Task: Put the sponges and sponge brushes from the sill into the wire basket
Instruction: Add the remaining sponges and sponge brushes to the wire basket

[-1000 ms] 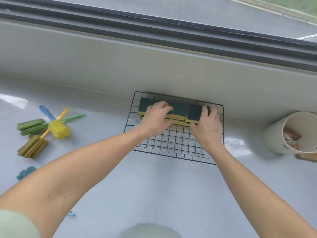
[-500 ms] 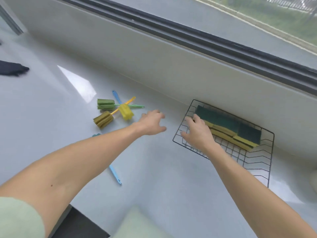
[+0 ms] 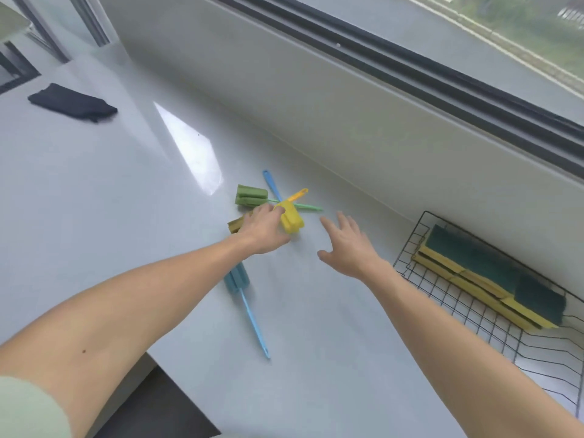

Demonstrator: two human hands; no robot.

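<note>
A black wire basket (image 3: 423, 235) stands at the right against the wall, with green-and-yellow sponges (image 3: 474, 273) lined up inside it. On the sill lies a crossed pile of sponge brushes: a green one (image 3: 251, 196), a yellow one (image 3: 291, 218), an olive one (image 3: 235, 223) partly hidden under my hand, and a blue handle (image 3: 271, 186). Another blue sponge brush (image 3: 249, 308) lies nearer to me, its head partly under my forearm. My left hand (image 3: 262, 230) rests on the pile, touching the yellow brush. My right hand (image 3: 347, 245) hovers open to the right of the pile.
A dark folded cloth (image 3: 72, 102) lies at the far left of the sill. The window wall and frame (image 3: 347, 99) run along the back. The sill's front edge drops off at the lower left (image 3: 151, 358).
Both hands left the basket and moved left. My left hand has reached the brush pile, and my right hand has come off the basket rim to hover beside the pile. The view swung left.
</note>
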